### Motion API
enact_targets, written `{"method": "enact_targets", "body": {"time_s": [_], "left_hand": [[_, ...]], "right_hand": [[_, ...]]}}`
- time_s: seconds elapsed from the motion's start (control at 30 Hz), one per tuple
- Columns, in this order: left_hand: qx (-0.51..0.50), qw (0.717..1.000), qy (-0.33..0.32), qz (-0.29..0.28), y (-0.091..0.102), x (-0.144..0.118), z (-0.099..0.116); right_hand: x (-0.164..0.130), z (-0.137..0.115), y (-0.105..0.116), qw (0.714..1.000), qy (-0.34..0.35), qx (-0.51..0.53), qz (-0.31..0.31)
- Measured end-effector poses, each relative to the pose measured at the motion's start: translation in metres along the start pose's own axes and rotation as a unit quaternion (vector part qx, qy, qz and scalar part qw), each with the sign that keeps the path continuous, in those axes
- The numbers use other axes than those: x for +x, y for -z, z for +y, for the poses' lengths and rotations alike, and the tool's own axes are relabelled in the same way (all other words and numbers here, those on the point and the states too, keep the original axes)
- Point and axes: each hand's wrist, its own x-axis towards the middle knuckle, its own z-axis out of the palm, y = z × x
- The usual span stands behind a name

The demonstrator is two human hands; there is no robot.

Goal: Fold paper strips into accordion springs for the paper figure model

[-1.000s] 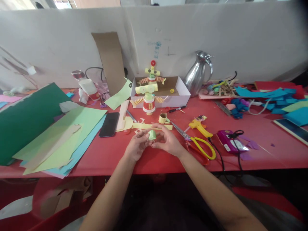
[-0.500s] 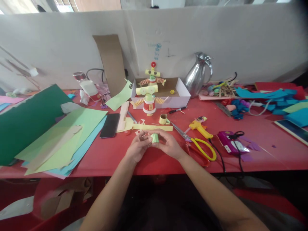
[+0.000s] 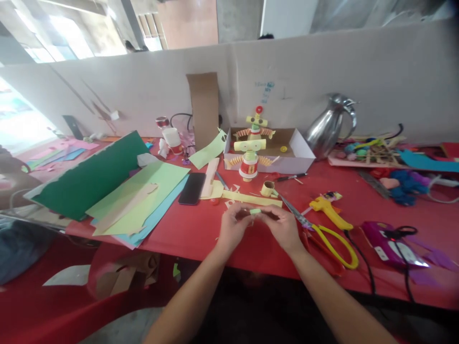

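Observation:
Between the fingertips of both hands is a small piece of pleated light green paper (image 3: 255,211), held just above the red table near its front edge. My left hand (image 3: 234,224) pinches it from the left, and my right hand (image 3: 281,225) from the right. Beyond the hands lie a yellow paper strip (image 3: 251,198) and a short yellow paper tube (image 3: 267,188). Farther back stands a paper robot figure (image 3: 248,167) with folded arms, and a second robot figure (image 3: 256,122) is behind it by the white box (image 3: 287,165).
Scissors (image 3: 337,246) with yellow handles, a yellow glue gun (image 3: 330,213) and a purple device (image 3: 385,243) with cables lie to the right. A phone (image 3: 192,188) and coloured paper sheets (image 3: 154,186) are on the left. A steel jug (image 3: 330,126) stands behind.
The camera view has swung left and tipped up, so everything sits farther right and lower. The pleated green paper has been turned and shows less of its folds; both hands still hold it.

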Motion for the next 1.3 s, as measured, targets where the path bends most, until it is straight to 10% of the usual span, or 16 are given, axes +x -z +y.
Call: {"method": "enact_targets", "body": {"time_s": [0.27, 0.5, 0.67, 1.03, 1.3], "left_hand": [[0.171, 0.979, -0.079, 0.074, 0.021, -0.016, 0.026], [0.186, 0.933, 0.022, 0.307, 0.181, 0.065, 0.061], [0.234, 0.911, 0.101, 0.324, 0.247, 0.111, 0.061], [0.317, 0.894, 0.094, 0.302, 0.294, 0.102, 0.050], [0.397, 0.887, 0.046, 0.230, 0.261, 0.120, 0.042]], "right_hand": [[-0.021, -0.020, -0.014, 0.998, -0.035, -0.014, -0.045], [-0.056, -0.025, 0.009, 0.963, 0.137, -0.232, -0.023], [-0.068, -0.023, 0.047, 0.913, 0.205, -0.352, 0.031], [-0.049, -0.018, 0.145, 0.804, 0.207, -0.548, 0.104], [-0.036, 0.033, 0.196, 0.786, 0.116, -0.600, 0.092]]}}
